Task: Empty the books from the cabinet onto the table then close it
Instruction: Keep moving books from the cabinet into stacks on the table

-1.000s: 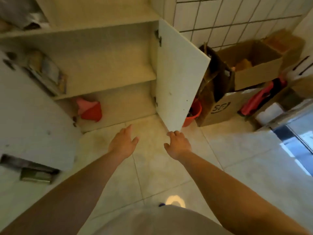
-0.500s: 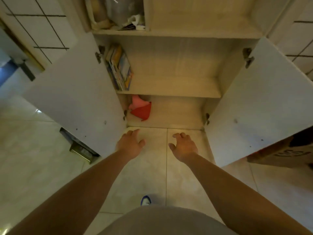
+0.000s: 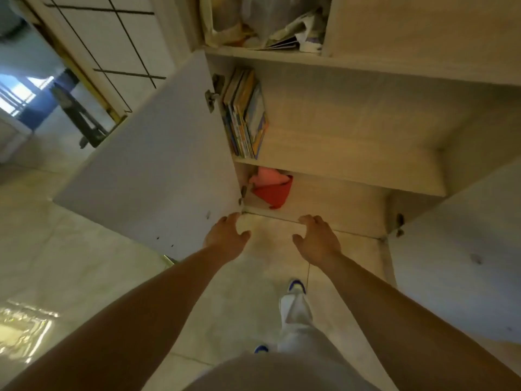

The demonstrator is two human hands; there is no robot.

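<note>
Evidently the approach step. Cabinet [image 3: 352,176] doors stand wide; books [image 3: 244,114] are stacked upright at the middle shelf's left end, untouched. Left hand [image 3: 224,235] and right hand [image 3: 317,239] are held forward, fingers loosely curled, nothing gripped. Next, a reach up to the books is judged needed.

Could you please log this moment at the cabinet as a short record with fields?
books: stack standing upright at the left end of the middle shelf, none removed yet
cabinet: both doors open, left door, right door
lower shelf: red and pink item
top shelf: bags and papers
left hand: fingers relaxed, holding nothing, low in front of the cabinet
right hand: fingers relaxed, holding nothing
table: not in view
</note>
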